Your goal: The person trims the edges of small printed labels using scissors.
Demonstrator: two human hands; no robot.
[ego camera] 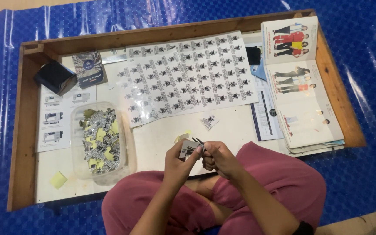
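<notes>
The person sits cross-legged with pink-trousered knees (pixel 279 174) against a shallow wooden tray (pixel 27 130). The left hand (pixel 177 162) pinches a small printed label (pixel 188 150) between thumb and fingers; the right hand (pixel 219 159) is closed around small scissors (pixel 198 142) touching the label's top edge. Beyond lie a clear tub of cut labels (pixel 100 141), one loose label (pixel 209 120), an uncut label sheet (pixel 188 78) and open catalogues (pixel 301 100).
</notes>
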